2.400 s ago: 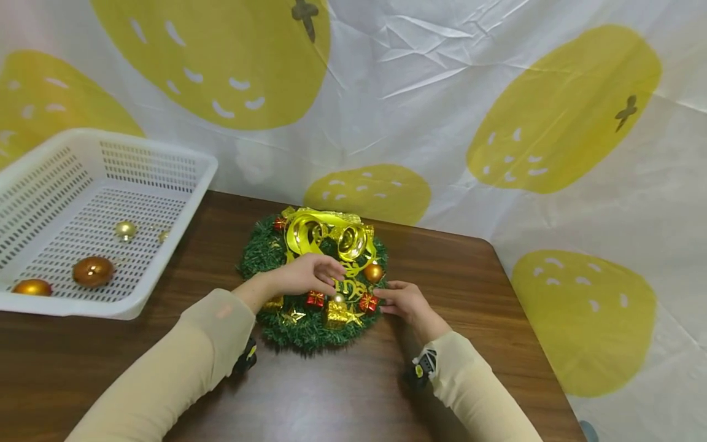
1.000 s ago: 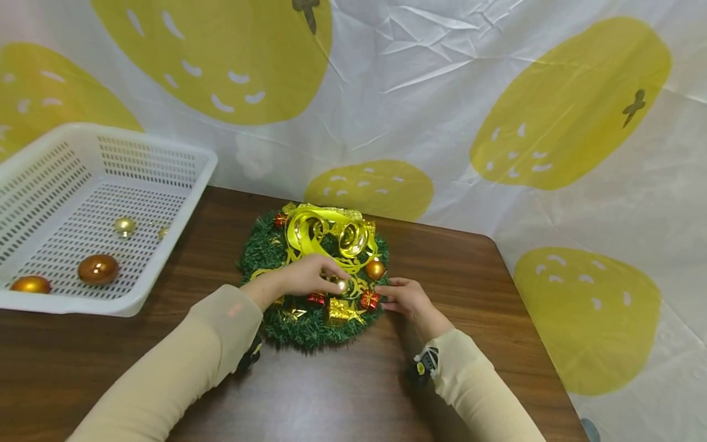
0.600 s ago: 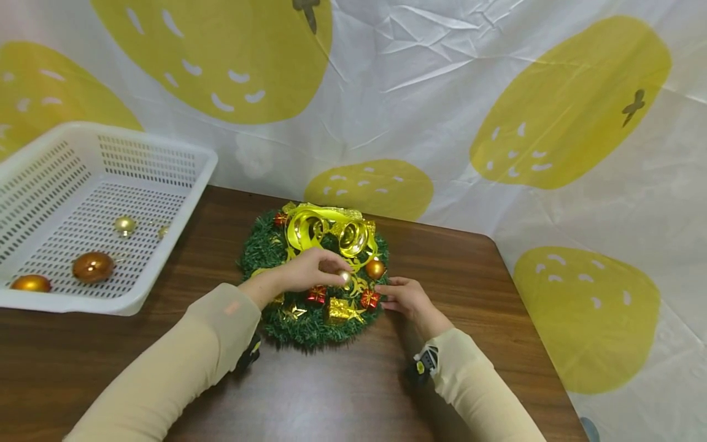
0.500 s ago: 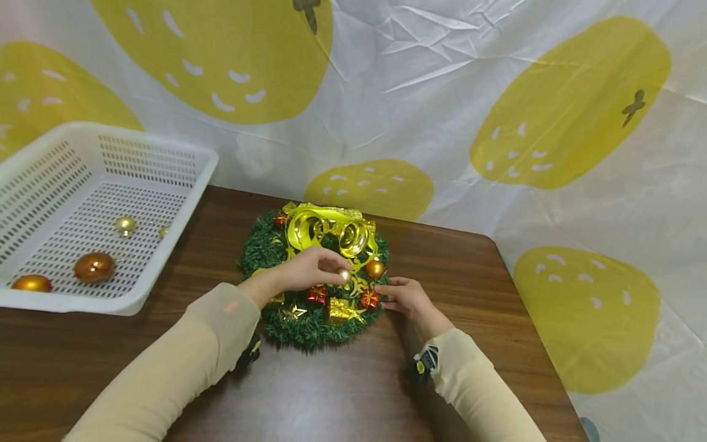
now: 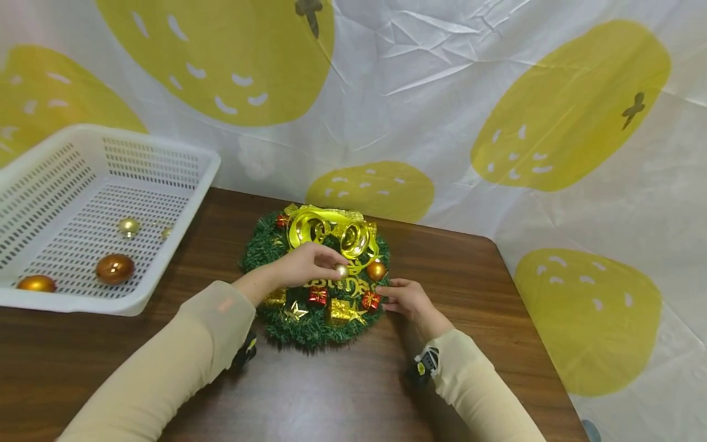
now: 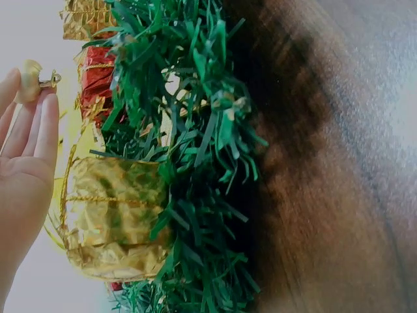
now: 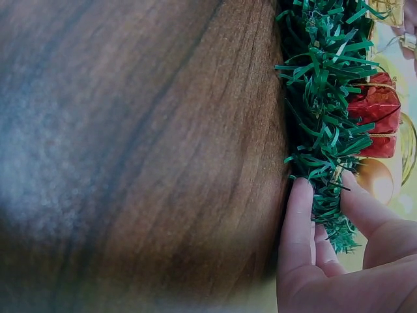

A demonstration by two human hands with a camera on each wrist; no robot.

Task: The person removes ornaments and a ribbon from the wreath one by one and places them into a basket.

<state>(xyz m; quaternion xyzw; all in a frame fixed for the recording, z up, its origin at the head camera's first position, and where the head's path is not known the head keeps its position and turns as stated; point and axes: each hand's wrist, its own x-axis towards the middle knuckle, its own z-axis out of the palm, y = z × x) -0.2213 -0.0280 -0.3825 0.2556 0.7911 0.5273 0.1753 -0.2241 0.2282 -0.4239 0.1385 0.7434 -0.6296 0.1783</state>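
Observation:
A round green Christmas wreath (image 5: 309,334) lies on the table, dressed with gold bells (image 5: 353,239), gold lettering and red and gold gift boxes (image 5: 339,312). Above its middle, my left hand (image 5: 298,268) pinches a small pale gold bauble (image 5: 342,271) between thumb and fingers. The left wrist view shows the bauble's metal cap and loop (image 6: 49,81) pointing away from the hand. My right hand (image 5: 411,304) pinches the wreath's right edge, thumb above and fingers beneath, as the right wrist view shows. An orange-gold bauble (image 5: 376,270) sits on the wreath near that hand.
At the left stands a white perforated basket (image 5: 212,169). Inside are a copper bauble (image 5: 115,269), an orange-gold bauble (image 5: 36,283), a small gold bauble (image 5: 129,226) and another small gold piece. A lemon-print curtain (image 5: 420,116) hangs behind the brown table (image 5: 442,264).
My left hand has taken the small bauble between its fingertips and raised it from the lower part of the wreath toward the bells. The right hand keeps its place. The copper bauble in the basket has rolled slightly.

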